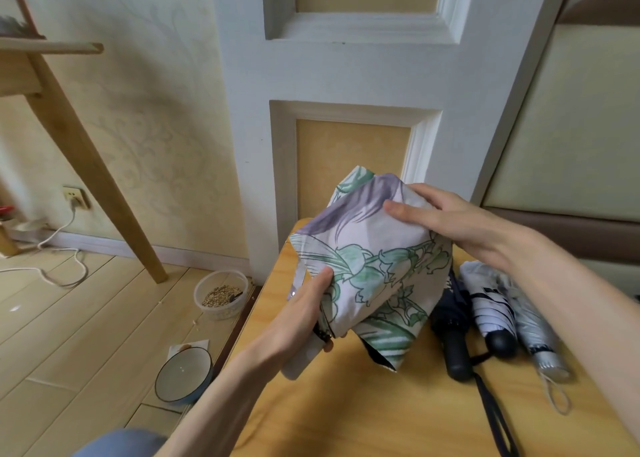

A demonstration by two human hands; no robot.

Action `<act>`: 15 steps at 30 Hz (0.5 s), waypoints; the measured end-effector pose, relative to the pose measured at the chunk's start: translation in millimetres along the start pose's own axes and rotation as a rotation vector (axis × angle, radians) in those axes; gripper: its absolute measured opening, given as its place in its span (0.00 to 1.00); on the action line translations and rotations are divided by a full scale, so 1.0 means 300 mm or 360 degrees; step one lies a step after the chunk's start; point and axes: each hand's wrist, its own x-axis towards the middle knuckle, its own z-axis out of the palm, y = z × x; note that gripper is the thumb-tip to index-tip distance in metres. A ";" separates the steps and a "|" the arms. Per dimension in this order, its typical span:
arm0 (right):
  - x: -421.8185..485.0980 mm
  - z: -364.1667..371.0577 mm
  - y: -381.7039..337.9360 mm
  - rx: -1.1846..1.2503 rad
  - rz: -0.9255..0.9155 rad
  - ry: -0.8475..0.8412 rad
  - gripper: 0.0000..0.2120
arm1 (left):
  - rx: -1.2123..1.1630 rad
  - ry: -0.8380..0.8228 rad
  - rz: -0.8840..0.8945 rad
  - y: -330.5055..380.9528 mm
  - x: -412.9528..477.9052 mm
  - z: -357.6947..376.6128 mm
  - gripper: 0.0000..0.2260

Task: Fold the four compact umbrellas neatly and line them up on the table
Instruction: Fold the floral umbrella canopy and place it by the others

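1. A white fabric compact umbrella w/ green leaf and purple flower print (374, 269) is held up over the far-left part of the yellow wooden table (346, 415). Its canopy is loose and bunched, not wrapped.
2. The left hand (304, 314) grips its lower end. The thumb presses flat on the print and the other fingers curl under, mostly hidden.
3. The right hand (446, 221) holds the top end. The thumb lies on the cloth and the fingers wrap over the far side, tips out of sight.
4. Handle and shaft are covered by fabric. The dark bit by the left palm is prob. the lining.
5. On the table to the right, side by side: a dark navy folded umbrella w/ black handle (453, 335), a white-and-navy folded umbrella (491, 311) and a silver folded umbrella w/ cord loop (533, 328). Their far ends are hidden behind the canopy and right forearm.
6. On the floor at left: a clear plastic tub of grain (221, 294) and a blue-rimmed bowl (183, 375).
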 end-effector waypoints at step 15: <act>-0.045 0.063 0.048 0.0203 -0.0147 0.0239 0.15 | -0.0024 0.0249 -0.0298 0.024 0.033 -0.009 0.20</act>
